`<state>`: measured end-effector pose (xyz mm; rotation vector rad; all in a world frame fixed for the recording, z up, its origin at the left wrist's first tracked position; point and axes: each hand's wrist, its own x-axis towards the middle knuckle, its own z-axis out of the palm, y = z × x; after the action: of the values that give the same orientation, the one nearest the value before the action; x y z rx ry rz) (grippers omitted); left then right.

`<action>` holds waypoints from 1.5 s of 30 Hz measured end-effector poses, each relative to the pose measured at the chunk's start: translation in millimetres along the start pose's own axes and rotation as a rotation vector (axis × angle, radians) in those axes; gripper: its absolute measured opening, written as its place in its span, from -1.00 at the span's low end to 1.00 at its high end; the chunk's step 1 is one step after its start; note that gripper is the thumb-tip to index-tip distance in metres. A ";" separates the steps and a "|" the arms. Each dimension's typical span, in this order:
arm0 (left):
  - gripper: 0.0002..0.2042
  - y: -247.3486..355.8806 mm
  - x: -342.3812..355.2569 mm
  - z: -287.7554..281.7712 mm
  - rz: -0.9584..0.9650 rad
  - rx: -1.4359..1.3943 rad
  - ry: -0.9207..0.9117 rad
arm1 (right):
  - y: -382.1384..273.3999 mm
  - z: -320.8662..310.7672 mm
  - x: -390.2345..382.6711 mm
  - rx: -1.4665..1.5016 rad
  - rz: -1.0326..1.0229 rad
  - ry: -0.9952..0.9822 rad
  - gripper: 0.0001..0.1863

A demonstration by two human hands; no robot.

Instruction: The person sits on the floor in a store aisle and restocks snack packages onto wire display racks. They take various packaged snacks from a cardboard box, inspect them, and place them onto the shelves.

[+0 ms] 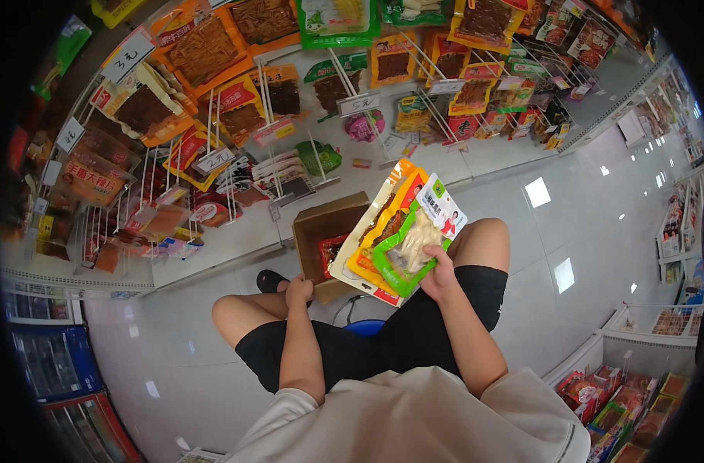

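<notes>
- Head view, right: the right hand [440,276] grasps a fan of packets above the right thigh; its grip pinches them near their right edge, thumb across the front one.
- Held packets: a green-and-white packet [404,248] with a clear window lies foremost; a yellow-orange packet [379,241] shows behind it, and a cream packet [355,248] lies farthest left, all tilted and overlapping.
- Left: the left hand [299,291] rests with curled fingers at the near left edge of an open cardboard box [326,216]; whether this grip pinches the cardboard cannot be told.
- Box: it stands between the hands and the shelf, with a red packet [330,250] inside, partly covered from view by the fan.
- Far side: packets hang on metal hooks with price cards above a white shelf [248,238], on which a dark green packet [319,157] lies.
- Near: a blue seat [365,327] shows between the person's black shorts [330,349]; grey tiled floor [514,231] extends right.
</notes>
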<state>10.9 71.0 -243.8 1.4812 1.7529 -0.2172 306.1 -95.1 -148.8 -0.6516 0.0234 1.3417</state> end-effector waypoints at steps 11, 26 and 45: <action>-0.61 -63.9 28.1 -23.5 0.336 -0.459 0.035 | 39.2 24.0 25.6 -0.242 0.143 -0.085 -0.33; -0.82 9.2 -68.1 -23.3 0.434 -1.248 -0.053 | 78.4 39.4 38.9 -0.908 0.275 -0.183 -0.55; -0.70 15.2 -65.4 -66.7 0.490 -1.816 -0.036 | 55.0 25.5 39.3 -0.113 0.212 0.018 -0.54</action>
<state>-7.8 66.5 -151.1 0.3838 0.7649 1.2512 257.6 -44.3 -165.8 -0.7730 0.0324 1.5492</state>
